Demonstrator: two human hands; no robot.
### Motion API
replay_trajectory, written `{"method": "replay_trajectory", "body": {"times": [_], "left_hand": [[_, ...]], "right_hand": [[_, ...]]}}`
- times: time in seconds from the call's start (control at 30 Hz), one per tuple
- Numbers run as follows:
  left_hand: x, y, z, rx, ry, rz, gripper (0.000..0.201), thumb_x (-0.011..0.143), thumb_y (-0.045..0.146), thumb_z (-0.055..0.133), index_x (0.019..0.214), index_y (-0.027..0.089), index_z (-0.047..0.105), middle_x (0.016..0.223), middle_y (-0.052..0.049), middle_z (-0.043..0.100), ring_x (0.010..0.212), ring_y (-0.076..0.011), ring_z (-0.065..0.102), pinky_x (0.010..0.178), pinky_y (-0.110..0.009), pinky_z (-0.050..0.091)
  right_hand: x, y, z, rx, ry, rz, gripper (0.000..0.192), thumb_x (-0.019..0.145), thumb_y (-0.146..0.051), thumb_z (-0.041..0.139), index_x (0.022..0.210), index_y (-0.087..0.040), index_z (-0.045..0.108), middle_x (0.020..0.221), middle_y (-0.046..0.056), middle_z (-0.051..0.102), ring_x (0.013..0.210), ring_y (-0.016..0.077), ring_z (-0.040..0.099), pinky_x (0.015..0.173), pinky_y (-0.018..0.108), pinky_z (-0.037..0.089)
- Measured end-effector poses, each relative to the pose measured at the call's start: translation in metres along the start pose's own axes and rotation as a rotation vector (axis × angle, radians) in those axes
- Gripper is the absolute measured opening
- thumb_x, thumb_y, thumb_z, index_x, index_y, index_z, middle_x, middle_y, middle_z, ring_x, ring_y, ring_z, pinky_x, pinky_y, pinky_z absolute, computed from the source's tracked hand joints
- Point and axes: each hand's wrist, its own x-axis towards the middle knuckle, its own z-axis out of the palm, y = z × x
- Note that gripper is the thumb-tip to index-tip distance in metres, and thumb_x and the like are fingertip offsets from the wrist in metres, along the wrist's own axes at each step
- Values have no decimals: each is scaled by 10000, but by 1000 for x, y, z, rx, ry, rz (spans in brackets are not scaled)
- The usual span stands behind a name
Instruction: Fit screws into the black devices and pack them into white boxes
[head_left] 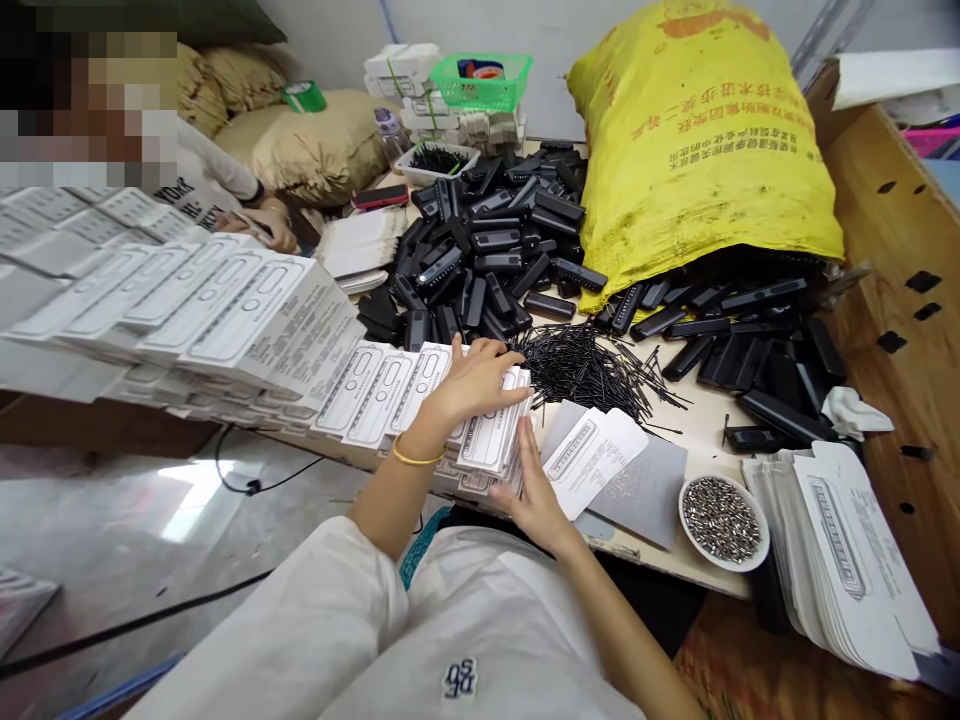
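My left hand (476, 382) lies across the top of a row of small printed white boxes (364, 395), its fingers stretched toward the row's right end. Against that end rests my right hand (540, 505), with its fingers straight and its thumb apart, touching the side of the stacked boxes. The undersides of my left fingers are hidden. Just right of my hands, flat printed white cartons (592, 455) lie on a grey plate (660, 490).
Larger stacked boxes (247, 300) stand left. Behind are black plastic cases (495, 240), thin black rods (585, 365) and a yellow sack (697, 150). A bowl of metal parts (724, 520) and flat cartons (840, 560) are right. Another person's hand (274, 228) is at far left.
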Motion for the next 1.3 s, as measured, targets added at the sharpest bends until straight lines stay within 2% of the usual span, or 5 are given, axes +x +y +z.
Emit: {"method": "replay_trajectory", "body": {"times": [0.13, 0.3, 0.5, 0.93, 1.3], "left_hand": [[-31, 17, -2, -164, 250, 198, 482, 872, 398, 591, 1316, 224, 514, 1462, -118, 433, 1426, -301, 296, 1179, -613, 53], [-62, 67, 26, -602, 8, 608, 350, 904, 287, 548, 1247, 223, 525, 1306, -102, 570, 1273, -211, 499, 1104, -399, 402], [-34, 110, 105, -339, -61, 206, 441, 826, 190, 636, 1241, 130, 497, 1241, -178, 541, 1164, -317, 534, 964, -483, 486], [-13, 123, 137, -110, -80, 50, 882, 662, 480, 802, 1375, 126, 423, 1159, -185, 508, 1067, -355, 519, 816, -434, 525], [2, 121, 130, -160, -28, 148, 314, 871, 283, 597, 1161, 166, 570, 1149, -160, 542, 1084, -323, 540, 885, -469, 487]], "right_hand": [[-1, 4, 2, 76, 9, -56, 872, 854, -661, 484, 1545, -273, 119, 1635, 61, 53, 1505, 250, 47, 1204, 496, 162], [-16, 8, -40, 305, 255, -34, 604, 930, -547, 421, 1450, -245, 367, 1437, 120, 501, 1307, 240, 504, 1035, 437, 460], [-58, 20, -120, -367, 824, 156, 328, 852, -470, 553, 1007, -195, 645, 1010, 104, 683, 943, 250, 592, 854, 450, 486], [-31, 39, -164, -766, 635, 158, 253, 856, -321, 527, 1014, -185, 672, 997, 112, 676, 960, 282, 553, 870, 451, 454], [68, 56, -241, -561, 783, 355, 275, 770, -280, 616, 990, -166, 735, 1071, 167, 667, 1072, 303, 559, 982, 506, 392]]}}
